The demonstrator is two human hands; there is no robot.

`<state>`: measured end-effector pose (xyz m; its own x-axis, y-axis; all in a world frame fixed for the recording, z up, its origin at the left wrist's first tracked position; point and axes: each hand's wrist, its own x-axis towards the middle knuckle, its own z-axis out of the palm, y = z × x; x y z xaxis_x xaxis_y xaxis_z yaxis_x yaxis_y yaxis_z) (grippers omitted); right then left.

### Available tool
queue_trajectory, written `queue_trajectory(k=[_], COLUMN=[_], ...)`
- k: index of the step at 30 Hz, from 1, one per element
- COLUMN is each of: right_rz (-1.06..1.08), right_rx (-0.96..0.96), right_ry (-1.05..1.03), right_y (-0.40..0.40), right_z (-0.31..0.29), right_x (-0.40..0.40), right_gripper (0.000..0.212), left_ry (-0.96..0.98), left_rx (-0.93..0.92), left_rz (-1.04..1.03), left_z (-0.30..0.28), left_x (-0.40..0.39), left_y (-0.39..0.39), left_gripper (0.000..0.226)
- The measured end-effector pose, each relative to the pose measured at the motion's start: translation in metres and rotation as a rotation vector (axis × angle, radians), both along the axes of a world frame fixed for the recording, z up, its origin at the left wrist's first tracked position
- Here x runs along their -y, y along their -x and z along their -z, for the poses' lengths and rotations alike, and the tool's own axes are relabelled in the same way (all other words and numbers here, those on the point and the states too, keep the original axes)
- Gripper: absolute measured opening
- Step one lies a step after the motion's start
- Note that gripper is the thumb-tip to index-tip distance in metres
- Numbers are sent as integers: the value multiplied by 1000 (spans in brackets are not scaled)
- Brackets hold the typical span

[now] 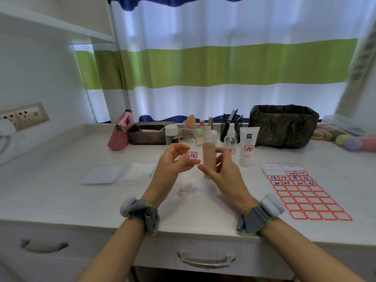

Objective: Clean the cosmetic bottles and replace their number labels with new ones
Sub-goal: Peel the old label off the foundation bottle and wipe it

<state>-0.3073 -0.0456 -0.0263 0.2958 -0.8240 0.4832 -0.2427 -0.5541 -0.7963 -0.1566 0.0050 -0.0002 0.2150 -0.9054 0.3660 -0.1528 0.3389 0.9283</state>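
Observation:
My right hand grips a beige spray bottle with a white cap, upright above the desk. My left hand pinches a small red-framed label with a blue number, just left of the bottle. A red label sheet, partly numbered in blue, lies at the right. A peeled label and a cotton ball lie on the desk under my hands. A white tube with a number label, a clear spray bottle and a clear white-capped bottle stand behind.
White pads and cotton sheets lie at the left. A pink pouch, a dark tray, a mesh pen cup and a bin with a black bag line the back. Coloured sponges sit far right.

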Motion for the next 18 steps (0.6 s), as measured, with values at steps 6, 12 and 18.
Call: queue_trajectory(k=[6, 12, 18], right_rz=[-35, -45, -65], right_rx=[-21, -28, -32], right_ry=[36, 51, 63], right_y=[-2, -2, -2], right_z=[1, 3, 4], right_x=[-1, 0, 1], right_gripper=[49, 48, 48], left_ry=[-194, -324, -285], left_rx=[280, 598, 754], left_rz=[30, 4, -34], left_z=[-7, 12, 23], left_x=[0, 6, 8], left_y=[-21, -26, -22], left_gripper=[11, 10, 4])
